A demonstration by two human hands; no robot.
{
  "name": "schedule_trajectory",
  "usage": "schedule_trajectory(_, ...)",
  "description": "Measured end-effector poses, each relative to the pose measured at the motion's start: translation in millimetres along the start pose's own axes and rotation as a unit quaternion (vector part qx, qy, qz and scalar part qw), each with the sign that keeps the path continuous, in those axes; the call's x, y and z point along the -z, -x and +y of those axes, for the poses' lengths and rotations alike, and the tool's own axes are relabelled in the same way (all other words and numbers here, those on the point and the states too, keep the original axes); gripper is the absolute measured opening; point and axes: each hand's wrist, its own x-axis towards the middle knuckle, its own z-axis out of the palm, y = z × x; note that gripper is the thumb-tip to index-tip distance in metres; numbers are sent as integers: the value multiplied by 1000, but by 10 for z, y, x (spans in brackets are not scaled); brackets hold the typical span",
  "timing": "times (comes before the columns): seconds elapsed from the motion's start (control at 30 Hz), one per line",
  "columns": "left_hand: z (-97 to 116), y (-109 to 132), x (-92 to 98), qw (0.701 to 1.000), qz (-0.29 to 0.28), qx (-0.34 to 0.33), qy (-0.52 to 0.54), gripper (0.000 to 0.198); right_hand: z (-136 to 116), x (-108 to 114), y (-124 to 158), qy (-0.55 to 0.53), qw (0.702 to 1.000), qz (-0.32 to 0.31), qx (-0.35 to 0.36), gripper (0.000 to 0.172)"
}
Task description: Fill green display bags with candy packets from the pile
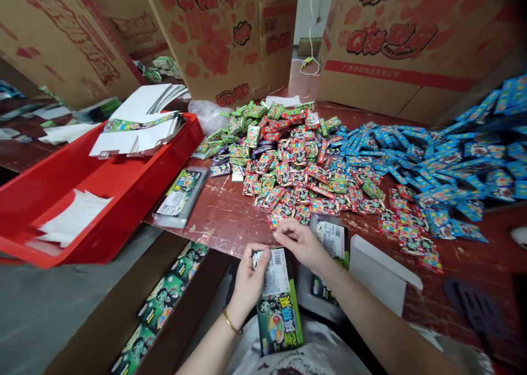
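My left hand (251, 279) grips the upper left edge of a green and black printed candy box (278, 309) held over my lap. My right hand (300, 242) is closed at the box's top end, its fingers pinched together near the flap with the barcode label. Just beyond my hands lies a big heap of small candy packets: green ones (247, 125) at the back, red ones (296, 172) in the middle, blue ones (432, 161) to the right. A second box in a clear sleeve (331, 243) lies under my right wrist.
A red plastic crate (123, 194) with flat white cartons stands at the left. Another sleeved box (181, 196) lies beside it. Large printed cardboard boxes (230, 34) wall off the back. A white folded carton (379, 270) rests at the table's front edge. More printed boxes (164, 298) lie below left.
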Motion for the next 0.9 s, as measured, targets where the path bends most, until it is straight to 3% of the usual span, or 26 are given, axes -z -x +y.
schedule_trajectory(0.13, -19, -21, 6, 1000, 18, -6, -13, 24, -122, 16, -128, 26, 993, -73, -90, 16)
schedule_trajectory(0.27, -26, -32, 6, 999, 29, -9, -23, 25, -132, -37, -121, 16, 991, -84, -98, 12)
schedule_trajectory(0.53, -39, -44, 12, 999, 35, -10, -18, 25, -29, -101, -44, 36, 998, -13, -58, 12)
schedule_trajectory(0.6, -16, -34, -6, 999, 35, -14, -14, 24, -9, -120, -20, -1, 997, 2, -83, 10)
schedule_trajectory(0.67, 15, -22, -46, 999, 40, -24, -9, 23, 9, -141, -2, -112, 979, 8, -170, 14)
schedule_trajectory(0.77, 57, -14, -114, 998, 45, -41, -1, 38, 31, -169, -21, -272, 915, -3, -297, 28)
schedule_trajectory(0.83, 78, -23, -117, 997, 51, -51, -7, 40, 28, -182, -73, -306, 897, -11, -318, 28)
schedule_trajectory(0.9, 109, -37, -58, 997, 49, -58, -18, 39, -1, -193, -125, -319, 897, 4, -304, 23)
